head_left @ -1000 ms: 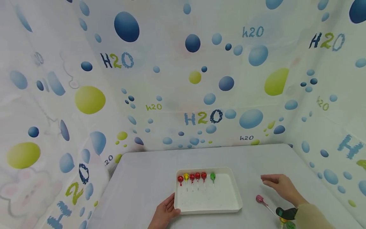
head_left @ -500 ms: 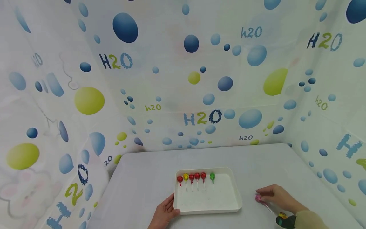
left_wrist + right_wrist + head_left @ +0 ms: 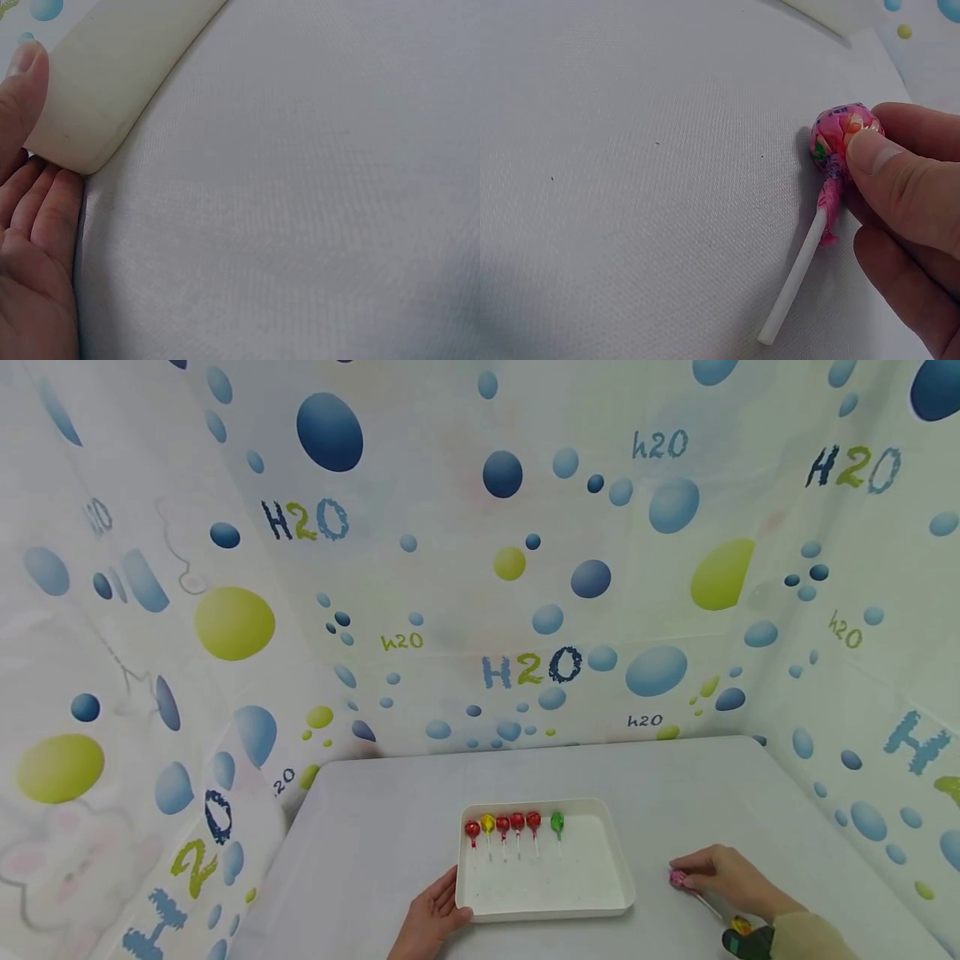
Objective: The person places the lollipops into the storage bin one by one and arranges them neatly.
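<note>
A pink-wrapped lollipop point(image 3: 836, 139) with a white stick lies on the table right of the tray. My right hand point(image 3: 731, 878) pinches its round head between thumb and fingers; in the right wrist view the stick points down and left. The white tray point(image 3: 546, 897) holds a row of lollipops along its far side: several red ones point(image 3: 517, 821), a yellow one point(image 3: 487, 822) and, a little apart, a green one point(image 3: 557, 822). At the tray's near left corner my left hand point(image 3: 429, 920) grips the rim, thumb on top and fingers against the underside.
A yellow-wrapped lollipop point(image 3: 741, 925) shows beside the dark wrist camera point(image 3: 750, 942), partly hidden by it. White cloth point(image 3: 375, 827) covers the table, and a curtain with H2O print point(image 3: 435, 568) hangs behind and at the sides.
My right hand has come down onto the pink lollipop and now pinches its head. The left hand and the tray have stayed in place.
</note>
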A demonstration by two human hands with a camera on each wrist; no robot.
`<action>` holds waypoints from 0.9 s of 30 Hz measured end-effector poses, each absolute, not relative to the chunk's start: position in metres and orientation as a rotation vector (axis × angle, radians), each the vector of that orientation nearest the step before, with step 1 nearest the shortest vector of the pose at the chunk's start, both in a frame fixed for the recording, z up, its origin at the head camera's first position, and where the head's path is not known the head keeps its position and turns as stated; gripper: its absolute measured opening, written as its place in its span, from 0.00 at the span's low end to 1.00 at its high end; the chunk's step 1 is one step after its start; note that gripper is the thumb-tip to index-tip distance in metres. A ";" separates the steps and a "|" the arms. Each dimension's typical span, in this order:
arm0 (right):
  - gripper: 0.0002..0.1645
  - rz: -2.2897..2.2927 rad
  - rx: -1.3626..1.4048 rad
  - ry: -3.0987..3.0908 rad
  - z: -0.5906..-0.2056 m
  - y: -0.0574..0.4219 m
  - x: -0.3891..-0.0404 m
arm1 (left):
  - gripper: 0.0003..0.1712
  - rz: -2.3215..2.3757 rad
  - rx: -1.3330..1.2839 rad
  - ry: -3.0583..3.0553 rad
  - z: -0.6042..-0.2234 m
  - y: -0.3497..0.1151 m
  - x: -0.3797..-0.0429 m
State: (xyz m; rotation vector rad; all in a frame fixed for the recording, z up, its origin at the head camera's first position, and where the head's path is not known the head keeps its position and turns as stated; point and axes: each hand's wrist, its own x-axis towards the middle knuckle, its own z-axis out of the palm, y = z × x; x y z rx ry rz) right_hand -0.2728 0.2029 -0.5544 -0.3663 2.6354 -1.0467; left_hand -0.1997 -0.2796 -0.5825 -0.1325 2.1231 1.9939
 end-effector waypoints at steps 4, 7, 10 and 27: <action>0.17 -1.033 -0.346 2.647 -0.555 0.202 -0.273 | 0.54 1.990 -0.137 2.125 -0.582 -0.279 -0.200; 0.16 -1.022 -0.323 2.658 -0.555 0.201 -0.272 | 0.53 1.990 -0.139 2.128 -0.580 -0.278 -0.199; 0.17 -1.013 -0.330 2.670 -0.552 0.199 -0.271 | 0.53 1.989 -0.143 2.133 -0.579 -0.278 -0.199; 0.25 -1.363 -0.228 2.625 -0.526 0.184 -0.288 | 0.53 1.980 -0.151 2.143 -0.581 -0.278 -0.199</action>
